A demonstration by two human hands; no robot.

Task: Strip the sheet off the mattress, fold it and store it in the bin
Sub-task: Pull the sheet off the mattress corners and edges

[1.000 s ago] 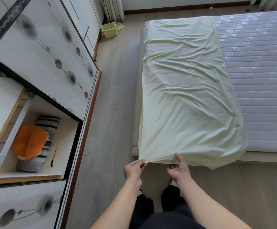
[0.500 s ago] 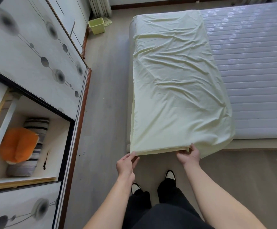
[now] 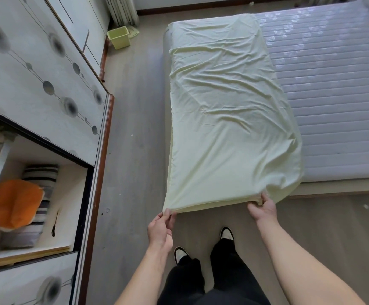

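A pale yellow sheet point(image 3: 223, 111), folded lengthwise into a long strip, lies along the left side of the bare quilted mattress point(image 3: 333, 89) and hangs over its near end. My left hand point(image 3: 160, 227) pinches the strip's near left corner. Fingers of my right hand point(image 3: 262, 208) grip the near edge farther right, where the layers stack. A small light green bin point(image 3: 119, 37) stands on the floor at the far left, by the wardrobe.
A wardrobe with dotted sliding doors point(image 3: 36, 73) runs along the left; its open compartment point(image 3: 69, 194) holds an orange item and a striped cushion. Grey wood floor point(image 3: 135, 128) forms a lane between wardrobe and bed. My feet point(image 3: 226, 233) stand at the bed's foot.
My hands have spread apart along the sheet's near edge, the right one sliding rightward. The view has shifted a little as my head moved.
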